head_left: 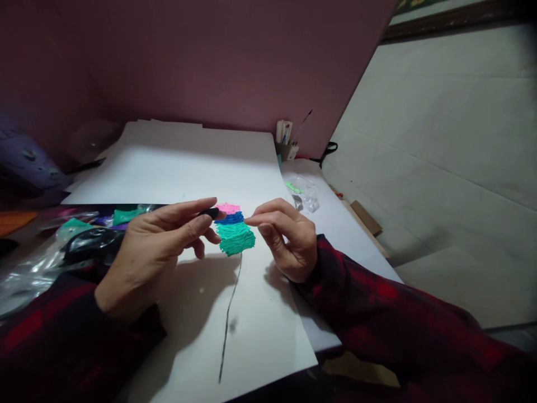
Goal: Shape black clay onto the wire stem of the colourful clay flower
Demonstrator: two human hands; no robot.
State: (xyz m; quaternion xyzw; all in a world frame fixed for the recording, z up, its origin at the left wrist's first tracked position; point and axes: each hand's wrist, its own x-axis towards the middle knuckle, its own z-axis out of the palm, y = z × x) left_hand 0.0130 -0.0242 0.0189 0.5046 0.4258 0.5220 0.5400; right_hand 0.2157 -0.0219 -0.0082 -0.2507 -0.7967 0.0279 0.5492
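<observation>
Between thumb and fingers, my left hand [157, 243] pinches a small black lump [210, 213] above the paper. My right hand [287, 235] is closed in a pinch to the right of it; anything between its fingertips is too small to make out. Under and between the hands, a textured patch lies on the white sheet [268, 341], with a pink band [229, 209] at the top, a blue band [230, 219] below it and a green part [235, 238] at the bottom. A thin black line [229, 313] runs down the sheet from the green part.
Large white sheets [188, 162] lie at the back. Plastic bags with coloured material [79, 235] are at the left. A holder with pens [286, 146] stands by the wall, and clear plastic wrapping [309, 196] lies at the right. A brown cardboard piece [366, 218] is beyond the table edge.
</observation>
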